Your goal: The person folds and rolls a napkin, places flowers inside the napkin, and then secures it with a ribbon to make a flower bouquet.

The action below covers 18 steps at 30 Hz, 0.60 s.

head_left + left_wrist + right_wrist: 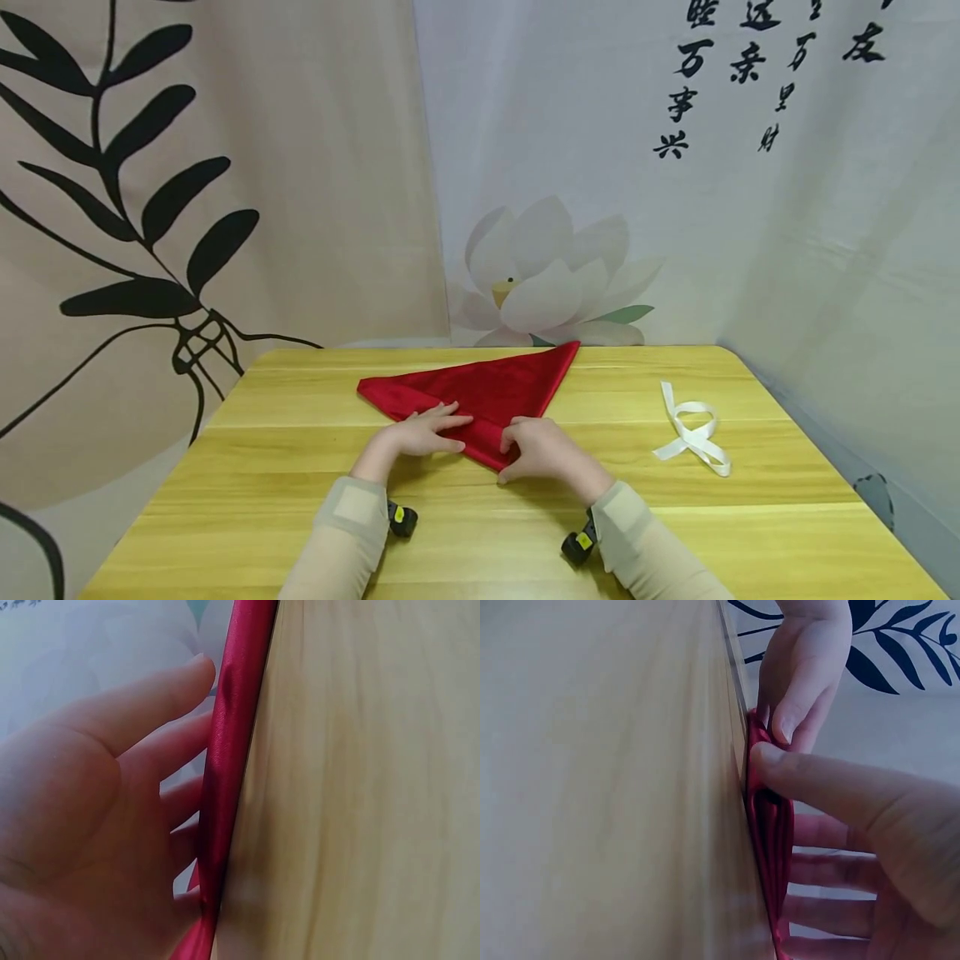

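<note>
I see the red cloth (pixel 480 387) lying folded on the wooden table (pixel 300 517), toward its far side, with one pointed corner up at the table's far edge. From the left wrist view, I see a smooth, rounded edge; from the right, I make out several layers stacked at the near part.

My left hand (pixel 423 432) rests on the cloth with its fingers spread wide and the thumb held apart, gripping nothing. My right hand (pixel 543 450) is narrower: its thumb and fingers curl about the cloth's near corner and pinch it.

Well apart, to the right, I have a white ribbon (pixel 697 437) lying in crossed loops on the table. A small black camera (pixel 402 520) sits at the left wrist and another at the right, just by the beige sleeves (pixel 337 542). Behind the table I see a pale curtain (pixel 345 208) printed with black leaves (pixel 142 297), a lotus (pixel 547 283) and dark written characters (pixel 681 104).
</note>
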Each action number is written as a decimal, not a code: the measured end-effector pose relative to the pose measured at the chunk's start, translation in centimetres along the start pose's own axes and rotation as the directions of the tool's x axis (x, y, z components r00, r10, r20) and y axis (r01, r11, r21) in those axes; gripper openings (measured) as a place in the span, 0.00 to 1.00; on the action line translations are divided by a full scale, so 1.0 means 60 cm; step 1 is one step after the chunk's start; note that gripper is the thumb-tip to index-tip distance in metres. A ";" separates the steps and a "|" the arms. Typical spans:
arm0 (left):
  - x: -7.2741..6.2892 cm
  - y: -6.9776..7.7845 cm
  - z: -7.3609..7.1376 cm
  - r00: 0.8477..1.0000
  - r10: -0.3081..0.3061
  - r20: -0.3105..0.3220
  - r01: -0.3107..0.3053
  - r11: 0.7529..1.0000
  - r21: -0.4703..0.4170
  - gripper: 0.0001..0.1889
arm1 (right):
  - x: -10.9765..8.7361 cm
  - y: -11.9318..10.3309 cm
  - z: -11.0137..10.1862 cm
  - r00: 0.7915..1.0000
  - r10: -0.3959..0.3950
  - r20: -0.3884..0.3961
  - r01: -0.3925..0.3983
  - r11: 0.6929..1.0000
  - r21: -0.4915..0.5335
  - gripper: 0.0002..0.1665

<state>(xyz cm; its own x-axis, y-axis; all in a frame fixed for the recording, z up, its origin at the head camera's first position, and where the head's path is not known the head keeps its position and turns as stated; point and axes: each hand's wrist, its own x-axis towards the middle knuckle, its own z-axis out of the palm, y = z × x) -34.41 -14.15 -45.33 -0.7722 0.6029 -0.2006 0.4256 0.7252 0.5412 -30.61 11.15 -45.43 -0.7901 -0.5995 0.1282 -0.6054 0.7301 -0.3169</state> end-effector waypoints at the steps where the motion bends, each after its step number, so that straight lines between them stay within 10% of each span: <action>1: 0.000 0.000 0.000 1.000 -0.001 0.002 0.001 1.000 0.000 0.31 | 0.000 -0.002 -0.001 1.000 -0.004 0.001 0.004 1.000 -0.005 0.20; 18: -0.008 0.021 0.000 1.000 0.019 -0.009 -0.019 0.998 0.060 0.32 | -0.002 -0.011 0.008 0.995 -0.069 -0.066 0.063 0.993 -0.099 0.07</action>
<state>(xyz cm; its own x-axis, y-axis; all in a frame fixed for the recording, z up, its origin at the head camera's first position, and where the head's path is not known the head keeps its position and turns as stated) -33.50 -13.52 -44.56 -0.7679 0.6140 -0.1828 0.4679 0.7324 0.4946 -30.10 10.60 -45.67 -0.7509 -0.6256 0.2117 -0.6602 0.7201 -0.2135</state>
